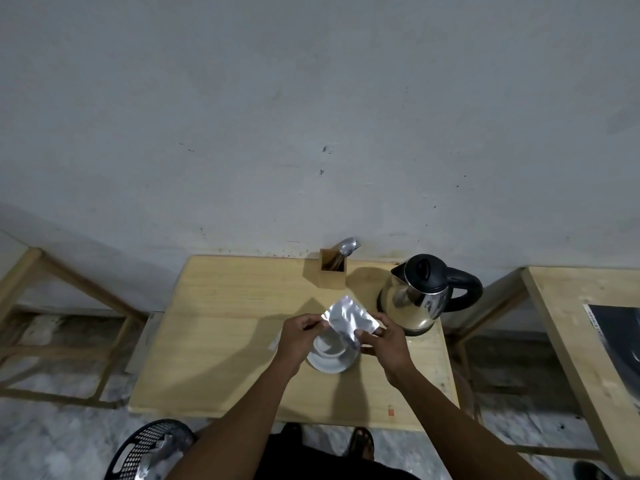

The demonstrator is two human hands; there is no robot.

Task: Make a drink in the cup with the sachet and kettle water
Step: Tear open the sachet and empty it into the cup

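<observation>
**Two hands gripping one silver sachet above the cup**

You are holding a single sachet (348, 319) between both hands, over the cup (330, 344). It is looking silvery and crinkled, a flat foil packet tilted with its upper edge toward the wall. Your left hand (300, 336) is pinching its left corner; your right hand (387, 344) is pinching its lower right edge. One white cup is sitting on one white saucer (329, 365) on the wooden surface (221, 341), partly hidden behind the packet. One steel kettle (420, 296) with a black lid and handle is standing to the right, near your right hand. One wooden holder (331, 271) is standing at the back edge, carrying cutlery (348, 245); you cannot count the pieces.
</observation>
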